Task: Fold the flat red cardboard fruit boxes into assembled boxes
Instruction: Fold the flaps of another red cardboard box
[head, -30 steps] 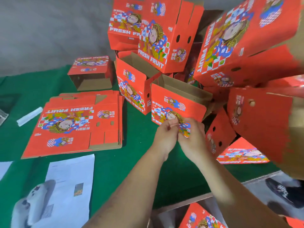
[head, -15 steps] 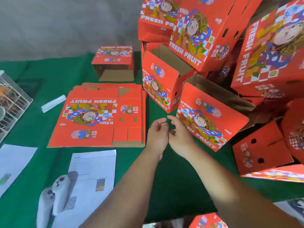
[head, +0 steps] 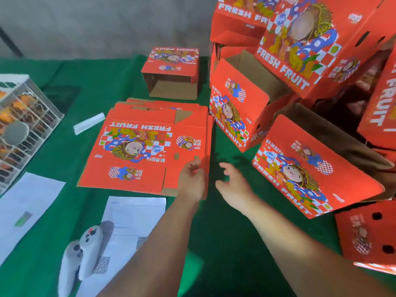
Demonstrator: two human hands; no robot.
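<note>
- Stack of flats (head: 147, 144): lies printed side up on the counter (head: 214, 243), directly left of both hands; placed within arm's reach, presumably as stock for folding.
- Left hand (head: 191, 181): its grip is at the stack's right edge, fingers curled round the edge of the top flat, which appears slightly raised there. Judged to be peeling one flat off the stack.
- Right hand (head: 233, 183): just right of the left, above bare counter, grip loosely spread and holding nothing; apart from the stack. Likely positioned to take the flat's edge.
- Finished boxes (head: 310, 168): piled right of and beyond the right hand, out of the working space.
</note>
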